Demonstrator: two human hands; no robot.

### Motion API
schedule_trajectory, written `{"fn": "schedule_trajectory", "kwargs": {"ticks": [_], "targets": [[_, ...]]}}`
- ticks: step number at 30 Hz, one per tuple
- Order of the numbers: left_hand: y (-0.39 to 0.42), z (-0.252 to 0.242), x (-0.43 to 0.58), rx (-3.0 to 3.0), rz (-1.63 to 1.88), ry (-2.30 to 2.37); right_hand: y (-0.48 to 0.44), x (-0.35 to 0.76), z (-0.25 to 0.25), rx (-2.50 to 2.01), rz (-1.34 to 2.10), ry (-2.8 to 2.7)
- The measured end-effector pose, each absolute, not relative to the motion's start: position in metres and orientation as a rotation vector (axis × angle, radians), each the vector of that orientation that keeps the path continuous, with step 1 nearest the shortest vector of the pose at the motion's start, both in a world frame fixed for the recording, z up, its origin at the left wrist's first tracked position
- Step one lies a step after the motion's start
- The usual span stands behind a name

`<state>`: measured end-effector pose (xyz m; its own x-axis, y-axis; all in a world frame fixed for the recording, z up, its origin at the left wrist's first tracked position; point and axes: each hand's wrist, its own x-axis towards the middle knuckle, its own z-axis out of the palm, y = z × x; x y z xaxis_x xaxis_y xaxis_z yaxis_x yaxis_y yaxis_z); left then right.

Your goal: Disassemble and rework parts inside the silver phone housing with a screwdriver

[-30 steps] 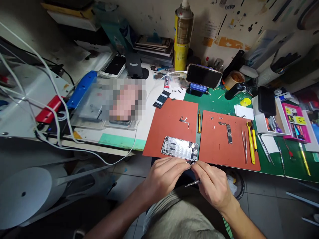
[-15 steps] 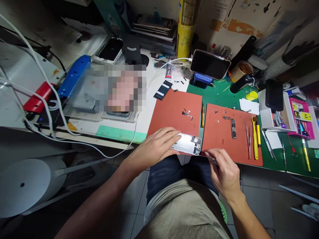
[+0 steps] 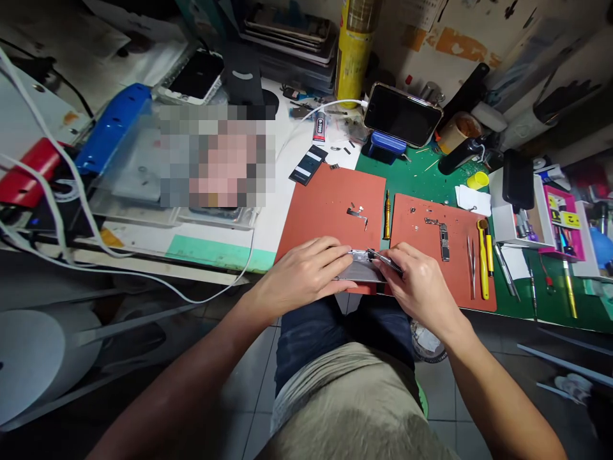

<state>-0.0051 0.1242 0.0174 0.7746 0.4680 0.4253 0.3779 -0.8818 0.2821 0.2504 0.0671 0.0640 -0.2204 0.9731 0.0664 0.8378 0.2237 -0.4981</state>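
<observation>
My left hand (image 3: 304, 271) grips a silver phone housing (image 3: 363, 273) by its left part, fingers over the top and thumb along the near side. The housing is tilted at the front edge of the left red mat (image 3: 330, 211). In my right hand (image 3: 421, 281) is a pair of slim metal tweezers (image 3: 389, 262), their tips at the far right corner of the housing. What the tips touch is too small to make out. A small flex cable (image 3: 357, 214) lies on the mat beyond my hands.
On the right red mat (image 3: 407, 217) lie a logic board (image 3: 444, 241), other tweezers (image 3: 472, 268) and a yellow-handled tool (image 3: 483, 262). A gold screwdriver (image 3: 387, 217) sits between the mats. A phone (image 3: 403, 115) leans on a blue stand at the back. White cables (image 3: 57, 211) hang at left.
My right hand has moved left and up, bringing the tweezers onto the housing. My left hand has tilted the housing. The whole view has shifted slightly.
</observation>
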Motion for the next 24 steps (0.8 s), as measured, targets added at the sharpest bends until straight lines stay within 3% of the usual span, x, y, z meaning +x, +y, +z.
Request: {"fn": "schedule_trajectory", "kwargs": {"ticks": [11,24], "targets": [[0.124,0.016,-0.006,2.688,0.705,0.684,0.09,0.231,0.061,-1.85,0.452,-2.441],[0.124,0.017,-0.005,2.624,0.627,0.723,0.09,0.226,0.053,-1.898,0.384,-2.421]]}}
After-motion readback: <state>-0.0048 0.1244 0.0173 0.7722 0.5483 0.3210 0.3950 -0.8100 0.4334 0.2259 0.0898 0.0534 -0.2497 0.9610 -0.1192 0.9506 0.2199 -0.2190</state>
